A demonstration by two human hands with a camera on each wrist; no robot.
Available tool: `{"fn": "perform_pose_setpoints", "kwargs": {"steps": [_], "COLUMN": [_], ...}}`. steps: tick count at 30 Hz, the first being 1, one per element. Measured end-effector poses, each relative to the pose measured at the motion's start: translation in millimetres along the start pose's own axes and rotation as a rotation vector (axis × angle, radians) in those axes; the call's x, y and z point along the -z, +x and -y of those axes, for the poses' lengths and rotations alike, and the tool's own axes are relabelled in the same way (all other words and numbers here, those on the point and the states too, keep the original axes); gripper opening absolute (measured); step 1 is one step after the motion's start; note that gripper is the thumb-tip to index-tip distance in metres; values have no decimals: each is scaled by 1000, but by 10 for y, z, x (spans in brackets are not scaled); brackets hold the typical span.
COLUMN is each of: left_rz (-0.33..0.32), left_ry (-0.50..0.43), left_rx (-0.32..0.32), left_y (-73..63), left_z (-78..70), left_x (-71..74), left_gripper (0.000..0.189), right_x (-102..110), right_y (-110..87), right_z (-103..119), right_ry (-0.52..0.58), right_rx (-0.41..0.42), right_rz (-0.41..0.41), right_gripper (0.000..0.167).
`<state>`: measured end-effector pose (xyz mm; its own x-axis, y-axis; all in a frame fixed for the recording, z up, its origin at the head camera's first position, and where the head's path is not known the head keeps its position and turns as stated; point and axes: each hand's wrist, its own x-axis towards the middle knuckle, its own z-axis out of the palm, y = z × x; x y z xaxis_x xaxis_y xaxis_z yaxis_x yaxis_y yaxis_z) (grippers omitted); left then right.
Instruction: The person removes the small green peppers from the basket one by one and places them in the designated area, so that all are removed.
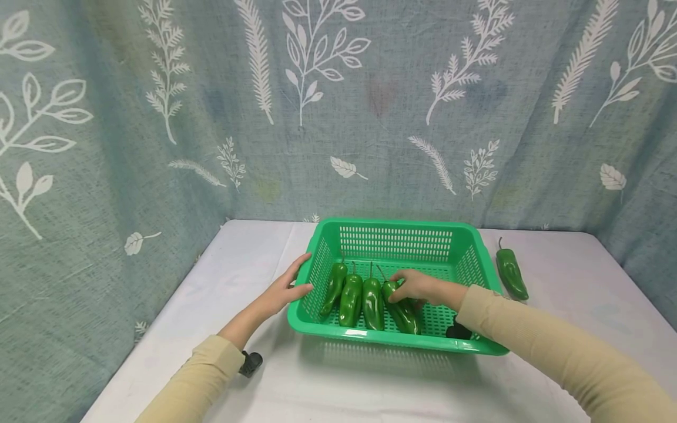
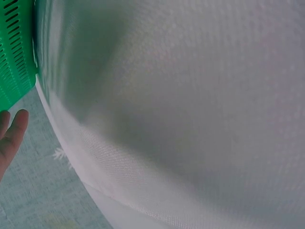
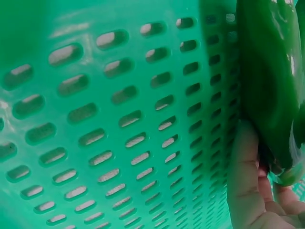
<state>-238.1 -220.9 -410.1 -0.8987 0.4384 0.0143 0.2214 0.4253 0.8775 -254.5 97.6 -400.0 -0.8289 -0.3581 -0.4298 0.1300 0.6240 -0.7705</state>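
Note:
A green plastic basket [image 1: 396, 224] with slotted walls stands on the table. Inside it, my right hand [image 1: 415, 286] grips a long green pepper [image 1: 406, 318] near its stem end; the pepper lies tilted, its lower tip toward the near wall. The right wrist view shows the fingers [image 3: 245, 176] at that pepper [image 3: 267, 71], close over the slotted floor. To its left, three more green peppers [image 1: 372, 302] lie side by side, stems pointing away. My left hand [image 1: 280, 291] is at the basket's left rim, fingers extended and thumb apart, with nothing in its grasp.
Outside the basket, to the right, another green pepper [image 1: 510, 274] lies on the white tablecloth [image 1: 254, 258]. A grey-blue curtain [image 1: 370, 164] with white leaf patterns hangs behind and at both sides. Small black cameras [image 1: 251, 363] sit at the wrists.

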Motion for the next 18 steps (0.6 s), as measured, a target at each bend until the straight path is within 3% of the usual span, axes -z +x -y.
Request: {"fn": "perform_pose_setpoints", "kwargs": {"steps": [18], "left_rz": [-9], "left_ry": [13], "left_rx": [2], "left_y": [4], "left_z": [13], "left_x": [4], "left_gripper": [67], "right_x": [125], "right_y": [-16], "right_z": [64], "right_ry": [124], "right_rx": [28], "right_rz": [-2], "right_gripper": [64]}}
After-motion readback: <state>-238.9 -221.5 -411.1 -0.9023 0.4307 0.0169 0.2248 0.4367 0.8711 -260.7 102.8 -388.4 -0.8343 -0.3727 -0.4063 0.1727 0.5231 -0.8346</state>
